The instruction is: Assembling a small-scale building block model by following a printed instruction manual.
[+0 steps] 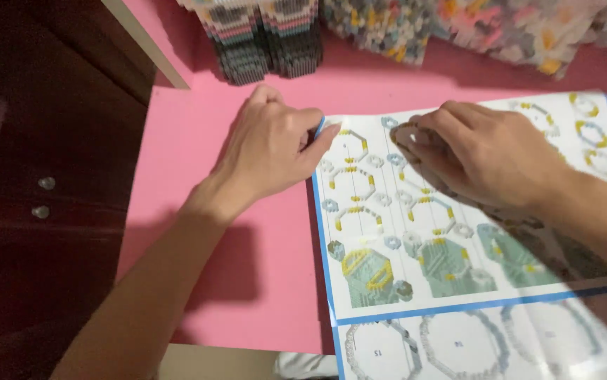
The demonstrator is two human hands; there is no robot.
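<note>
Nearest to me the instruction sheet (458, 281) lies flat on the pink table (261, 281), its lower edge running past the table's front. It is thin printed paper with a blue border and drawings of ring-shaped brick layers. I judge it light, limp and easy to crease or slide, so it is best pinned with flat fingers or lifted by a corner rather than pinched mid-page.

My left hand (272, 151) is loosely curled at the sheet's upper left corner, the thumb and forefinger closed on a tiny pale-blue piece (320, 129). It is too small and blurred to say more than that. A piece like this should be hard, light and slippery, easily dropped, so fingertip grip suits it.

My right hand (483, 155) rests on the upper middle of the sheet, fingers bent around a small whitish ring of bricks (407, 134), pressing it against the paper. I think such a ring is brittle at its joints and is better held by its outer rim.

Farther back stand a striped brick-built model (261, 39) and a loose heap of coloured bricks (472, 28).
</note>
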